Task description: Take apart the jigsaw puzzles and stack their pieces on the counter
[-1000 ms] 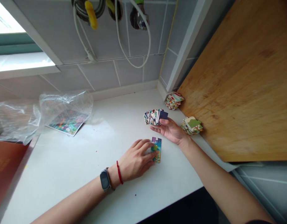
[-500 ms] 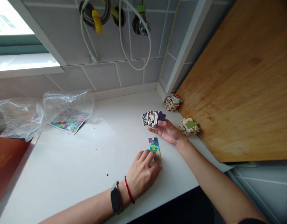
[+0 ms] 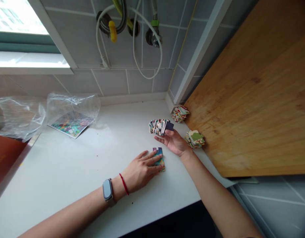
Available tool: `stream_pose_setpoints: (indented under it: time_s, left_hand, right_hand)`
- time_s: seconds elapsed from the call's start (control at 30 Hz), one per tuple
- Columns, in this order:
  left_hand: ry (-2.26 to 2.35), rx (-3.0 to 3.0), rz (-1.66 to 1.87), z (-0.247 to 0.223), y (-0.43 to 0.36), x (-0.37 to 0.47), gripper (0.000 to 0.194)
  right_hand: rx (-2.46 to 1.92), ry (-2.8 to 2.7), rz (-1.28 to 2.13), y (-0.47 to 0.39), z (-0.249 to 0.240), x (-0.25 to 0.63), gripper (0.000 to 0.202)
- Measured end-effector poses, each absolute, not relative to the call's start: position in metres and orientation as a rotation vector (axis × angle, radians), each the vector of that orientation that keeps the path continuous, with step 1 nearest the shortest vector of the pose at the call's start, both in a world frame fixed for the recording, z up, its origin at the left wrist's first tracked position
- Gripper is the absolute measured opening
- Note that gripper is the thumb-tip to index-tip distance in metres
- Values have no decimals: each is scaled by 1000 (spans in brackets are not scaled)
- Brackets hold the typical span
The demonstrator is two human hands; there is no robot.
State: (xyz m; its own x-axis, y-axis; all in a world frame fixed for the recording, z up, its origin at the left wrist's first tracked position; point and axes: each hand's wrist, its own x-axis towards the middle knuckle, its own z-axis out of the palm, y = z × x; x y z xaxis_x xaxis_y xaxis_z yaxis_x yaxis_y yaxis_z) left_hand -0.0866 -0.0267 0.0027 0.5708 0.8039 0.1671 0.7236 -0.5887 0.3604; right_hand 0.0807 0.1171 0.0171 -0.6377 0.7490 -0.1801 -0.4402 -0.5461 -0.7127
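My left hand (image 3: 144, 167), with a watch and a red cord at the wrist, lies with fingers spread over a narrow strip of joined jigsaw puzzle pieces (image 3: 157, 152). The strip is flat on the white counter (image 3: 112, 138) and partly hidden under the fingers. My right hand (image 3: 176, 142) holds a stack of jigsaw puzzle pieces (image 3: 158, 127), the thumb pressing on a dark blue piece at the near end. Beside that hand, a second pile of pieces (image 3: 195, 138) with a green one on top rests against the wooden board. Another pile (image 3: 180, 113) sits in the corner behind it.
A clear plastic bag (image 3: 74, 102) and a colourful picture sheet (image 3: 73, 125) lie at the back left, near another crumpled bag (image 3: 22, 115). An orange-red box (image 3: 7, 158) is at the left edge. A wooden board (image 3: 254, 99) stands on the right, by the tiled wall.
My left hand has changed from bent fingers at the strip's near end to spread fingers lying across it. The right hand still holds its stack. The view has shifted slightly.
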Motion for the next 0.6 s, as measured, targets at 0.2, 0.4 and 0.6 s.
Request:
stream_pose_setpoints:
  time_s: [0.2, 0.4, 0.6]
  left_hand:
    - [1427, 2520, 520, 4, -31, -76, 30]
    - [1517, 2468, 614, 6, -25, -87, 26]
    - [1587, 1925, 1008, 18, -3, -120, 22]
  right_hand:
    - [-658, -859, 2162, 116, 19, 81, 38]
    - [-671, -901, 2173, 115, 16, 82, 33]
    - [-652, -902, 2205, 113, 18, 83, 44]
